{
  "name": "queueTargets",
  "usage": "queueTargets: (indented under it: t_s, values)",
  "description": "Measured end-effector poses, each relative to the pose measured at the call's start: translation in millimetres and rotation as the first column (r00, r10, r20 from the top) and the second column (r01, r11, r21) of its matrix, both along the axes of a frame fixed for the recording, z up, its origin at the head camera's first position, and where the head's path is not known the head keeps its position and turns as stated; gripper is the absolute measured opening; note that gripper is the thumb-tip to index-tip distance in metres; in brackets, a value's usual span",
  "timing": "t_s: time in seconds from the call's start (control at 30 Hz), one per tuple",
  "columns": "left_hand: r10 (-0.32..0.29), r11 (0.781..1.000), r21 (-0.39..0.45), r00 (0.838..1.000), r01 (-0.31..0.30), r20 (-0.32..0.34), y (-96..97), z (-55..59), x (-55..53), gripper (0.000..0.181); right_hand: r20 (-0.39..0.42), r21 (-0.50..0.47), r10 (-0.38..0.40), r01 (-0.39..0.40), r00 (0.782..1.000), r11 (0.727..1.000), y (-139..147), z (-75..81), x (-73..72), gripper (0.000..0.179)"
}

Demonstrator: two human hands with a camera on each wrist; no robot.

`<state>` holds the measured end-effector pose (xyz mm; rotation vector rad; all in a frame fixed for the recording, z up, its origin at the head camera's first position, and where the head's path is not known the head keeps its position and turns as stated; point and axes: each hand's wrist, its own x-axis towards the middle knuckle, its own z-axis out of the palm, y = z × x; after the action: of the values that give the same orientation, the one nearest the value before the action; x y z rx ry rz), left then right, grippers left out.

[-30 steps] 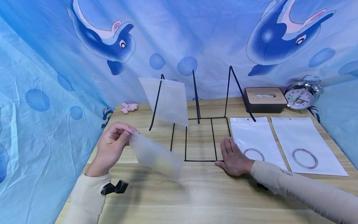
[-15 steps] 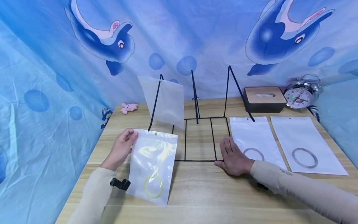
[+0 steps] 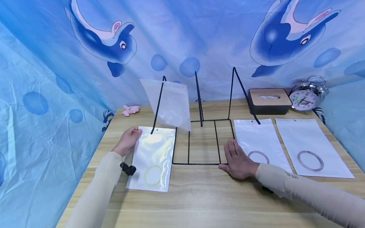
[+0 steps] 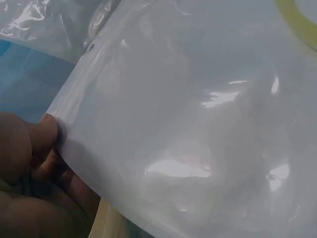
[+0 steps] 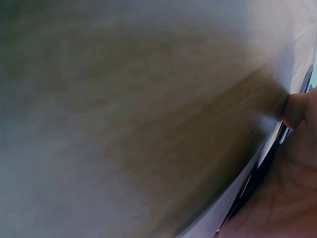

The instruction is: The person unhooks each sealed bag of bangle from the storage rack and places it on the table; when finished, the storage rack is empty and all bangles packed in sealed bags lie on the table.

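My left hand (image 3: pixel 128 139) pinches the upper left edge of a white zip bag (image 3: pixel 151 147) between thumb and fingers. A pale yellow ring (image 3: pixel 153 175) shows low on the bag's front, and the left wrist view catches part of it too. The bag's punched top edge is right at the lower tip of the black wire rack's left hook. Behind it, a translucent bag (image 3: pixel 174 104) hangs on that same hook. My right hand (image 3: pixel 238 161) lies with fingers extended on the front right corner of the rack's base (image 3: pixel 196 164).
Two white bags with grey rings, a nearer one (image 3: pixel 251 136) and a farther one (image 3: pixel 299 136), lie at the right. Behind them stand a tissue box (image 3: pixel 271 109) and an alarm clock (image 3: pixel 305 99). A small pink toy (image 3: pixel 130 110) sits at the back left.
The left hand has swung the bag from edge-on to facing front, then raised its top slightly toward the hook tip. The right hand has stayed in place.
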<state>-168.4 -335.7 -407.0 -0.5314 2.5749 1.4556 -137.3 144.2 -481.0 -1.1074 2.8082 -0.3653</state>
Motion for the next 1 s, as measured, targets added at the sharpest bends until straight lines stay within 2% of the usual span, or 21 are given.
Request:
queueTargets:
  t_s: [0.17, 0.27, 0.37, 0.5, 0.63, 0.8, 0.9, 1.0]
  values:
    - [0.032, 0.999, 0.014, 0.999, -0.033, 0.028, -1.8, -3.0, -25.3, 0.043, -0.001, -0.003, -0.007, 0.007, 1.0, 1.0, -0.4, 0.6, 0.4, 0.089]
    - [0.077, 0.997, 0.009, 0.996, -0.078, 0.055, 0.2, -4.7, -37.2, 0.042, 0.01, 0.004, -0.011, 0.011, 1.0, 1.0, -1.2, 0.8, 1.1, 0.088]
    - [0.107, 0.994, -0.03, 0.992, -0.105, 0.072, 1.3, -7.7, -48.0, 0.043, 0.022, 0.01, -0.011, 0.011, 1.0, 1.0, -1.7, 0.2, 1.6, 0.088]
    - [0.124, 0.991, -0.066, 0.991, -0.12, 0.057, 2.8, -11.0, -59.7, 0.047, 0.008, 0.023, -0.01, 0.01, 1.0, 1.0, -1.3, -0.8, 1.2, 0.088]
    - [0.141, 0.986, -0.095, 0.989, -0.136, 0.051, 4.4, -11.5, -64.8, 0.046, 0.002, 0.018, -0.005, 0.005, 1.0, 1.0, -2.0, -1.4, 0.6, 0.088]
    - [0.156, 0.979, -0.135, 0.987, -0.15, 0.041, 5.8, -12.6, -64.4, 0.044, 0.012, 0.027, -0.004, 0.003, 1.0, 1.0, -3.7, -2.5, 0.9, 0.087]
    - [0.165, 0.975, -0.16, 0.984, -0.153, 0.064, 9.2, -9.5, -64.3, 0.047, 0.0, 0.04, 0.001, -0.001, 1.0, 0.999, -3.0, -2.0, 0.9, 0.086]
    - [0.172, 0.96, -0.24, 0.979, -0.143, 0.105, 13.7, -2.3, -66.7, 0.056, -0.019, 0.046, 0.005, -0.004, 1.0, 0.999, -1.3, 0.3, 0.4, 0.086]
